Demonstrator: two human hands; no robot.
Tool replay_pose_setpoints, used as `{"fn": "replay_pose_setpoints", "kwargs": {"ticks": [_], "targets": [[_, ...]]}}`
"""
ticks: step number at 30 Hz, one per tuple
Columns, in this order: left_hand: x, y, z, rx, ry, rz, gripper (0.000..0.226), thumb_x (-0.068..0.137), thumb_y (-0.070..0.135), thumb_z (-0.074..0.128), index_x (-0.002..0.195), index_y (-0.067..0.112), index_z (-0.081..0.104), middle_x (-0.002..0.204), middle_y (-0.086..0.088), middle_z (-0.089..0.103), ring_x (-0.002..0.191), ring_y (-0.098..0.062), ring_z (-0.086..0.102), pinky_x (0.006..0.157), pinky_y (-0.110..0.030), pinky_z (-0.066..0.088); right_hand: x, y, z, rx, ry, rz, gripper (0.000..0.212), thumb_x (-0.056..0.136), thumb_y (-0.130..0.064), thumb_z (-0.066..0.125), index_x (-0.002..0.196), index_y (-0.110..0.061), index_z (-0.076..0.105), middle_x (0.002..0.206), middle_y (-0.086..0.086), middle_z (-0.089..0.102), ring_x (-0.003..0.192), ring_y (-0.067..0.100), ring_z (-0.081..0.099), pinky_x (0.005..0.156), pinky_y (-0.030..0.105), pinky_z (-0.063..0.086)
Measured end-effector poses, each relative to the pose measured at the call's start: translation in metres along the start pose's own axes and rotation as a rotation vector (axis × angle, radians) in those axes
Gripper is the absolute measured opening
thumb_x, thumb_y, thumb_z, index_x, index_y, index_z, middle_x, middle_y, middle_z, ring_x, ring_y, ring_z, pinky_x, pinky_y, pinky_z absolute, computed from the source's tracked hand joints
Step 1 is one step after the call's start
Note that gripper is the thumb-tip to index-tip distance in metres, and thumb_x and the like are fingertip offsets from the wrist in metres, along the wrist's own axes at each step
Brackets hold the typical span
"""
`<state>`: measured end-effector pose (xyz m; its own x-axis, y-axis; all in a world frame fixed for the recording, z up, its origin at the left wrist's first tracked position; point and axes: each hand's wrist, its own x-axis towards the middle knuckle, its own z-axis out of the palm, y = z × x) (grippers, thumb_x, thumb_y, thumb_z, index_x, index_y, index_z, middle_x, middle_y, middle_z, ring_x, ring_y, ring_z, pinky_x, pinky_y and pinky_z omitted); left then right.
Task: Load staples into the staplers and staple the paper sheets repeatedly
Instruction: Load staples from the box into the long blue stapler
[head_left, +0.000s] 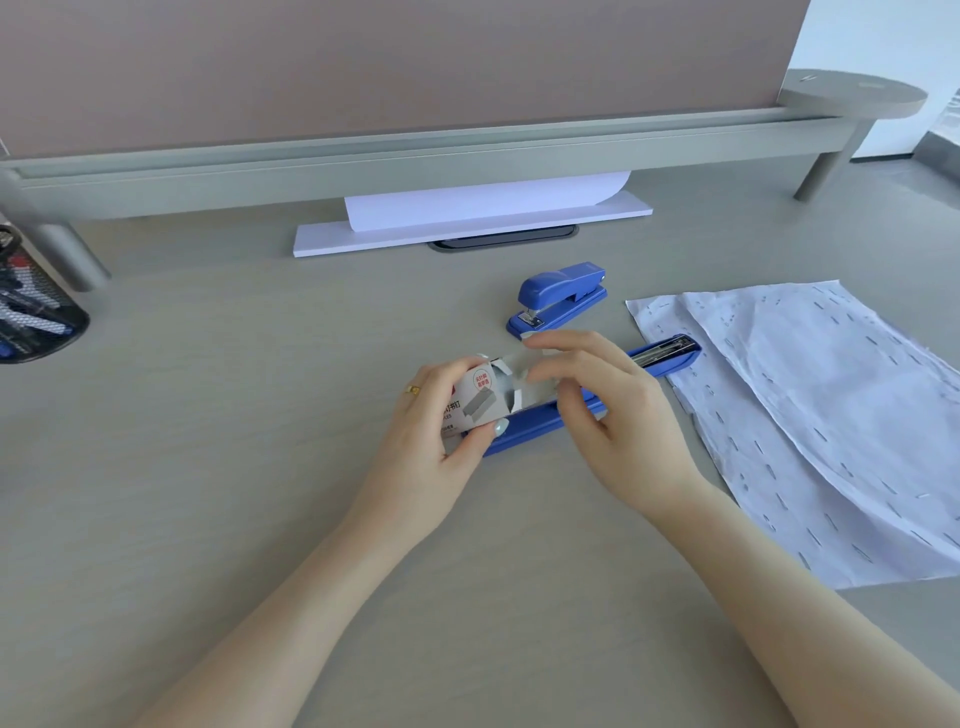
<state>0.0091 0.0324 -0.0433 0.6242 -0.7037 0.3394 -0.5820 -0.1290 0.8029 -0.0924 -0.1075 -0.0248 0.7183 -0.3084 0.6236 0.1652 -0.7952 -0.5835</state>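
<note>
My left hand (441, 415) grips a small white staple box (475, 400) with its end flap open, just above the desk. My right hand (608, 410) reaches its fingertips to the box's open end; whether it pinches anything is hidden. Under both hands lies a blue stapler (670, 353) swung fully open, its metal staple channel showing at the right end. A second blue stapler (558, 299) sits closed behind it. To the right lie crumpled white paper sheets (831, 426) dotted with several staples.
A stack of clean white paper (467, 218) lies at the back under the grey shelf (415, 166). A black mesh pen holder (31, 306) stands at the far left. A cable slot (504, 240) sits just before the stack.
</note>
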Motion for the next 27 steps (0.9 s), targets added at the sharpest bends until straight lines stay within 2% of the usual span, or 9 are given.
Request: {"fn": "replay_pose_setpoints", "kwargs": {"ticks": [2,7,13,18,23,27], "targets": [[0.0007,-0.0002,-0.0006,-0.015,0.005,-0.007,0.041,0.085,0.012,0.061,0.115,0.034,0.044,0.109,0.020,0.049,0.103,0.005,0.044,0.081,-0.002,0.034,0.0000,0.0019,0.0015,-0.024,-0.014,-0.019,0.033,0.080,0.007,0.042,0.087,-0.012,0.067,0.116,-0.012,0.053,0.083,-0.002,0.052,0.069,0.018,0.044],[0.0007,0.0025,-0.0030,-0.023,-0.001,-0.010,0.048,0.085,0.013,0.060,0.106,0.050,0.038,0.107,0.022,0.048,0.103,0.004,0.045,0.080,-0.001,0.034,-0.0009,0.0009,0.0058,0.053,-0.057,0.059,0.042,0.082,-0.010,0.034,0.102,-0.017,0.069,0.119,-0.019,0.045,0.084,-0.001,0.053,0.074,0.011,0.040],[0.0004,0.0001,-0.0008,0.036,-0.019,0.001,0.041,0.084,0.008,0.059,0.120,0.025,0.048,0.106,0.021,0.046,0.103,-0.005,0.047,0.078,-0.002,0.035,-0.0009,-0.0054,0.0037,0.158,-0.099,0.182,0.040,0.081,-0.013,0.039,0.107,-0.023,0.067,0.119,-0.012,0.048,0.090,0.003,0.049,0.078,0.008,0.039],[0.0003,0.0011,-0.0003,0.063,-0.015,0.028,0.042,0.083,0.007,0.060,0.119,0.024,0.048,0.104,0.024,0.045,0.103,-0.004,0.046,0.079,-0.002,0.034,-0.0003,-0.0029,0.0040,0.125,-0.097,0.186,0.032,0.081,-0.027,0.045,0.105,-0.030,0.065,0.118,-0.015,0.047,0.094,0.005,0.052,0.082,0.017,0.044],[0.0006,0.0004,0.0001,0.079,-0.015,0.027,0.044,0.082,0.006,0.060,0.121,0.023,0.048,0.106,0.025,0.044,0.104,-0.004,0.045,0.082,-0.002,0.033,-0.0005,-0.0024,0.0029,0.032,-0.096,0.088,0.030,0.080,-0.020,0.048,0.102,-0.020,0.067,0.115,-0.020,0.044,0.096,-0.003,0.049,0.081,0.010,0.040],[0.0002,-0.0003,0.0004,0.130,-0.033,0.049,0.046,0.082,0.007,0.061,0.123,0.022,0.048,0.108,0.023,0.043,0.108,-0.004,0.043,0.084,-0.001,0.031,-0.0002,-0.0043,0.0036,0.129,-0.104,0.158,0.024,0.076,-0.024,0.048,0.095,-0.025,0.063,0.112,-0.020,0.046,0.101,0.001,0.050,0.084,0.014,0.043]]}}
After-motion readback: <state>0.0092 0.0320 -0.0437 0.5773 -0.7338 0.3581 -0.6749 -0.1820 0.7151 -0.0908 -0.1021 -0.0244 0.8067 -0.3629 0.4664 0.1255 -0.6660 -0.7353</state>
